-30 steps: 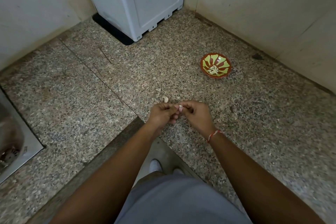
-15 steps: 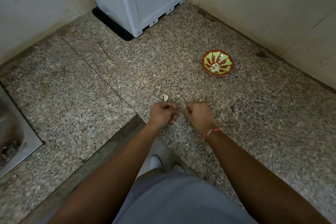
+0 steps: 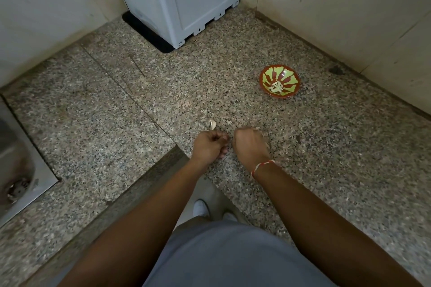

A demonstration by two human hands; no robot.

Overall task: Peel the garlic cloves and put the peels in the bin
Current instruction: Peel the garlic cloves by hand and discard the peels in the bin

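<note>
Since a second ago the two hands have drawn apart: then their fingertips met over a pale clove, now a small gap lies between them and no clove shows there. The left hand (image 3: 210, 147) is curled into a loose fist just above the table (image 3: 116, 112); whether it grips the clove or a peel I cannot tell, since the fingers hide the inside. The right hand (image 3: 250, 144) is curled too, knuckles up, and its contents are hidden likewise. One clove (image 3: 213, 125) lies on the speckled stone just beyond the left hand, apart from it. Well off to the right stands a bowl (image 3: 279, 81) with pale pieces in its bottom. A grey box (image 3: 186, 0) sits in the far corner, and a steel sink (image 3: 14, 158) edges the left side. No bin is clearly in view.

Risk, as I judge it: thin peels dropped on this mottled surface would be hard to spot and could be left behind; a small clove pinched hard may also slip and roll off the near edge.
</note>
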